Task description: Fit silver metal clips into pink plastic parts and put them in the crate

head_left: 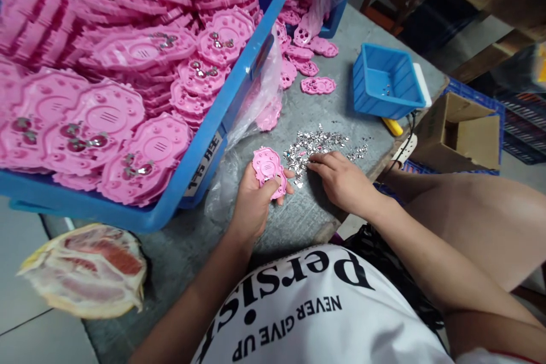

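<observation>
Near the front edge of the grey worktop (301, 220) the left hand (251, 205) clamps a pink scalloped plastic plate (268, 169), just beside a heap of small silvery metal bits (318, 142). The right hand (343, 182) touches that heap with its fingertips; I cannot tell whether they pinch one. A blue plastic crate (232, 108) of pink plates crowds the left.

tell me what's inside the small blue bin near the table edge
The small blue bin holds a few tiny silver pieces on its floor. Its near wall hides the front strip of the floor, so anything there cannot be seen.
</observation>
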The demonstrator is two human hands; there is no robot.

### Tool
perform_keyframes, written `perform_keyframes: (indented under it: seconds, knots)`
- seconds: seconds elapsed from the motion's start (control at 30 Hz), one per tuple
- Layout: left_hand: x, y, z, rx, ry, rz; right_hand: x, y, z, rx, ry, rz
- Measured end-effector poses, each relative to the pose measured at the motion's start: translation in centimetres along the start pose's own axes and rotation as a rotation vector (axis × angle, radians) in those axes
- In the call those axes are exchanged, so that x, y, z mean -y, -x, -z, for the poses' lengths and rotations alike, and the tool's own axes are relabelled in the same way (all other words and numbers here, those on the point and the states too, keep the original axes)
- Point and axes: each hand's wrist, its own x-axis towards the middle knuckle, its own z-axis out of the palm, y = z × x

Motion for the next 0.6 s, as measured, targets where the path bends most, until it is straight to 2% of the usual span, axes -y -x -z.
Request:
perform_keyframes:
  seconds: [0.13, 0.27, 0.43, 0.6]
  knots:
    - [0.1, 0.0, 0.0, 0.0, 0.008, -0.014, -1.1, -0.8, -0.2, -0.016, 0.078, -0.088]
    - [0.2, 0.0, 0.0, 0.01, 0.01, -0.017, -1.2, -1.7, 0.1, -0.056, 0.093, -0.171]
    - [0.4, 0.0, 0.1, 0.015, 0.019, -0.027, -0.6, -3.1, 0.2, -0.052, 0.127, -0.187]
    - [0.4, 0.1, 0.1, 0.019, 0.013, -0.027, -0.5, -5.0, -0.6, -0.021, 0.162, -0.189]
